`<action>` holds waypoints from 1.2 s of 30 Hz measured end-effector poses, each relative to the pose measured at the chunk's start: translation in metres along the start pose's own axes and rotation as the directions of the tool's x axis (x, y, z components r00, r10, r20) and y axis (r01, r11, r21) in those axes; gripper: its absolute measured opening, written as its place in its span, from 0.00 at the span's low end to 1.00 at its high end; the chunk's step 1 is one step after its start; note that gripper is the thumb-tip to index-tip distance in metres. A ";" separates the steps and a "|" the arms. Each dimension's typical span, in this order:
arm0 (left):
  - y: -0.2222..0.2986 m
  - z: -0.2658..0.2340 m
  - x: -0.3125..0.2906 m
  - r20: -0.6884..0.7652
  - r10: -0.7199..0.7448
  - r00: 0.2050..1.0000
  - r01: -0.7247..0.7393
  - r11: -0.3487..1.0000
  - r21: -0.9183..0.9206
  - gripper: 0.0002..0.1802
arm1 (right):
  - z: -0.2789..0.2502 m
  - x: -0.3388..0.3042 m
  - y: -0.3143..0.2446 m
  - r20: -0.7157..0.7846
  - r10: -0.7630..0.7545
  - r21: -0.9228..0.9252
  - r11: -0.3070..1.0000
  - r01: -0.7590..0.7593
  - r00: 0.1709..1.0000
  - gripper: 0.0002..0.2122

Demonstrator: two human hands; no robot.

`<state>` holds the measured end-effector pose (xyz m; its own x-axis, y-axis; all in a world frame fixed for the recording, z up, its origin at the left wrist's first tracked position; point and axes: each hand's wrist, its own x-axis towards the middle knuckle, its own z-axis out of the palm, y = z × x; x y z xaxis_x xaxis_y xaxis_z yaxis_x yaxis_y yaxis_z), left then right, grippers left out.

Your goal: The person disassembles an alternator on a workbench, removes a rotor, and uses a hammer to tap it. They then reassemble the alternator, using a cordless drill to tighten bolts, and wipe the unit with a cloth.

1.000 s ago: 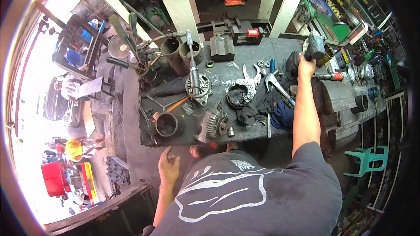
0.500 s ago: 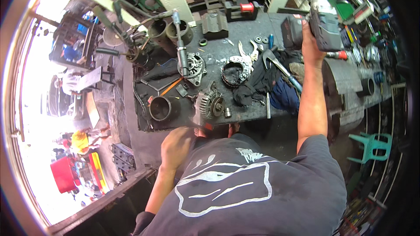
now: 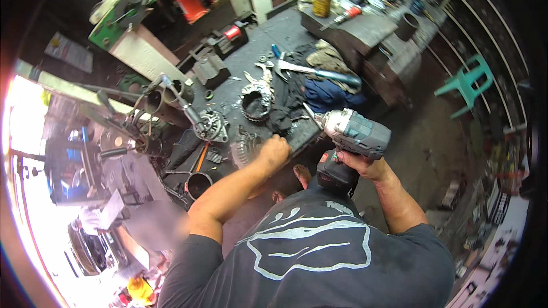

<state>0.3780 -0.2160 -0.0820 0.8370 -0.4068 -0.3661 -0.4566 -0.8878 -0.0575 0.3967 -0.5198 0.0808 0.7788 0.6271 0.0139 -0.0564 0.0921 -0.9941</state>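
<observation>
My right hand (image 3: 365, 166) is wrapped round the grip of a cordless impact wrench (image 3: 357, 134), grey-black with a silver nose and a dark battery at the base. The wrench is off the bench, in front of my chest, nose toward the left. My left hand (image 3: 275, 151) is closed at the bench's front edge, beside a slightly blurred alternator half with a finned housing (image 3: 246, 149). What its fingers hold, if anything, is hidden. Behind the hand lies a dark ring-shaped alternator housing (image 3: 255, 104), and to the left a round metal end cover (image 3: 214, 125).
A claw hammer (image 3: 319, 72) lies on dark rags (image 3: 328, 96). Upright metal pipes (image 3: 155, 101) holding tools stand at the left. A short open cylinder (image 3: 199, 185) sits at the near left edge. A small vice (image 3: 231, 37) is at the back, a green plastic chair (image 3: 469, 82) far right.
My right hand has brought the impact wrench from over the bench's far right back toward my body. My left hand has moved forward to the alternator half. The view has turned right.
</observation>
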 end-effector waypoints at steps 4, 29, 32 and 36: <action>0.002 -0.028 -0.016 -0.211 -0.190 0.959 0.076 0.887 -0.455 0.15 | 0.002 -0.058 0.020 -0.078 -0.053 -0.258 0.966 0.032 0.996 0.18; 0.162 -0.122 -0.079 0.043 -0.901 0.433 -0.258 -0.169 -0.951 0.27 | -0.051 0.029 0.052 0.758 -0.171 -0.210 0.850 0.484 0.629 0.23; 0.163 -0.129 -0.070 -0.222 -0.941 0.255 -0.284 0.147 -0.947 0.28 | -0.052 0.034 0.046 0.764 -0.241 -0.177 0.813 0.555 0.598 0.23; 0.152 -0.121 -0.069 0.035 -0.914 0.405 -0.309 -0.172 -0.935 0.30 | -0.049 0.038 0.034 0.779 0.005 -0.273 0.902 0.334 0.627 0.25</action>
<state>0.2871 -0.3489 0.0465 0.7457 0.6540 -0.1278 0.1023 0.0772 0.9918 0.4550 -0.5312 0.0423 0.0009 0.9961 0.0877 0.3797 0.0808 -0.9216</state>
